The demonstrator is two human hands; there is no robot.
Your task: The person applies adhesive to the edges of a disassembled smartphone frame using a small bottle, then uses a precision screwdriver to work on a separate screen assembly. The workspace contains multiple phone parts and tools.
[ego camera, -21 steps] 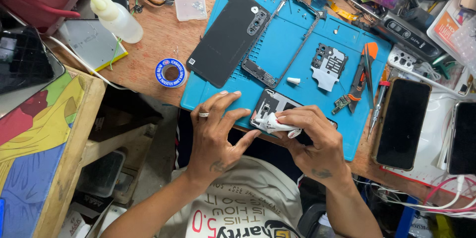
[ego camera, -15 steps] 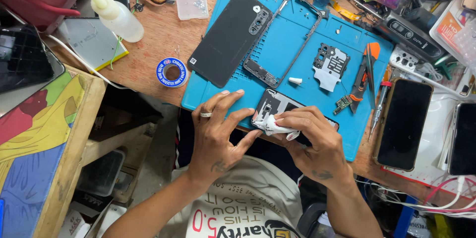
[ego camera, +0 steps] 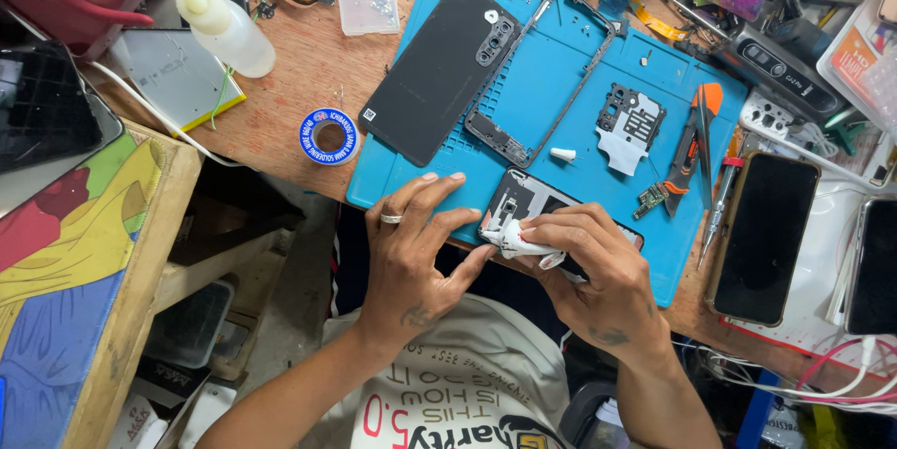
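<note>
An opened phone body (ego camera: 523,201) lies at the near edge of a blue work mat (ego camera: 570,113). My right hand (ego camera: 598,271) presses a crumpled white cloth (ego camera: 514,242) onto the phone's lower left corner. My left hand (ego camera: 416,253), with a ring on one finger, rests flat on the mat's edge and touches the phone's left side, thumb near the cloth. The rest of the phone is hidden under my right hand.
On the mat lie a black back cover (ego camera: 439,71), a thin phone frame (ego camera: 542,75), a small board with shield (ego camera: 631,122) and an orange-handled knife (ego camera: 701,127). A squeeze bottle (ego camera: 224,28), a solder-wick spool (ego camera: 329,136) and other phones (ego camera: 766,234) surround it.
Both hands stay on the phone; the cloth under my right hand has shifted slightly over the phone's corner.
</note>
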